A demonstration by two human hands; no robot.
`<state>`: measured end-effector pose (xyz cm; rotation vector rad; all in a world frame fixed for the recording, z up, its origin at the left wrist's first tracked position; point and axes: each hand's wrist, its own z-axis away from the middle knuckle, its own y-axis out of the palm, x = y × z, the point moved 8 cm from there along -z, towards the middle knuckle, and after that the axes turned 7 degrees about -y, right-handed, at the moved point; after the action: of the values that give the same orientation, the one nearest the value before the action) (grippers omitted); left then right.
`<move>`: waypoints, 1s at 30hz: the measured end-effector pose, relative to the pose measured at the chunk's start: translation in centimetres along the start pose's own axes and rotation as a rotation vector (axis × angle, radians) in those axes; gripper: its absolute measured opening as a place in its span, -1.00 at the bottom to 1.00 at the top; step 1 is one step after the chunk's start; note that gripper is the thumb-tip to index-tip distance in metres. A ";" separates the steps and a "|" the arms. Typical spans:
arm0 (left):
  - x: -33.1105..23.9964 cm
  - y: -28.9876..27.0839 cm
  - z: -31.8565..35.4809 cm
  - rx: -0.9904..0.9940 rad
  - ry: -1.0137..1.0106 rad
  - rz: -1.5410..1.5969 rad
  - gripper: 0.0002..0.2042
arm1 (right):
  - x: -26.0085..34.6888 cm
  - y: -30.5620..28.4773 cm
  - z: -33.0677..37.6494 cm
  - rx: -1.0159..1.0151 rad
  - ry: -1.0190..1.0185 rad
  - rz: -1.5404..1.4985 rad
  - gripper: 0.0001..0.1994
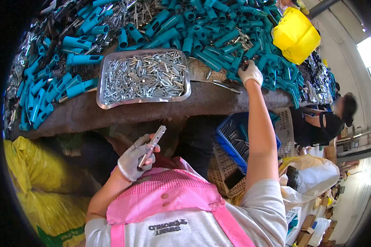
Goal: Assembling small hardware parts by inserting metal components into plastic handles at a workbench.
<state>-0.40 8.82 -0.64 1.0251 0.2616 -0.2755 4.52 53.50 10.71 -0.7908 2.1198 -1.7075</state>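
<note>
Just beyond the pink gingham apron [165,199], the white-gloved left hand [132,161], fingers curled, grips a slim, shiny, slotted silver metal bar [155,141]; its long axis slants from lower left to upper right, far end toward the fuzzy brown-covered table [173,105]. There, a rectangular metal tray [146,100] holds cylindrical silver pins [144,74]. The white-gloved right hand [250,74] meets hollow teal tubes [210,61]; its opening and grip cannot be told.
</note>
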 end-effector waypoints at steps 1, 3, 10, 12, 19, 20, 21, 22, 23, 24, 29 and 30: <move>-0.1 0.1 0.0 -0.004 0.012 0.007 -0.67 | -0.5 0.1 -0.5 -0.031 -0.007 -0.069 -0.58; -0.4 0.1 0.3 -0.026 0.038 0.016 -0.68 | -1.1 -1.5 -0.7 -0.201 -0.030 -0.249 -0.66; -1.8 0.1 -0.6 -0.070 0.026 0.010 -0.71 | 0.0 -1.2 2.7 -0.214 -0.373 -0.791 -0.63; -2.0 0.2 -0.4 -0.075 0.067 0.029 -0.72 | 5.0 -1.3 5.4 0.137 -0.490 -1.016 -0.66; -2.1 0.9 0.6 -0.057 -0.048 -0.138 -0.72 | 15.4 -3.8 17.8 0.789 -0.915 -0.915 -0.67; -2.2 0.8 0.6 -0.064 -0.049 -0.132 -0.72 | 16.3 -4.0 18.5 0.798 -1.019 -0.877 -0.66; -2.1 0.8 0.7 -0.059 -0.059 -0.174 -0.71 | 17.0 -4.2 19.1 0.845 -1.015 -0.832 -0.66; -2.0 0.8 0.7 -0.054 -0.069 -0.215 -0.71 | 17.4 -4.0 19.3 0.852 -1.015 -0.835 -0.66; -2.0 0.6 0.7 -0.056 -0.070 -0.212 -0.71 | 18.1 -4.1 20.0 0.840 -1.131 -0.800 -0.66; -1.9 0.4 0.6 -0.058 -0.082 -0.236 -0.70 | 18.7 -4.4 20.7 0.824 -1.246 -0.763 -0.65; -2.4 0.2 1.0 -0.086 -0.119 -0.311 -0.69 | 19.1 -3.5 21.0 0.961 -1.109 -0.827 -0.66; -2.3 0.1 1.1 -0.083 -0.123 -0.315 -0.70 | 19.1 -3.3 20.9 0.972 -1.106 -0.814 -0.66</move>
<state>-2.43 8.16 0.75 0.8791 0.3199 -0.6061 1.52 25.11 10.74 -1.7369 0.1591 -1.6310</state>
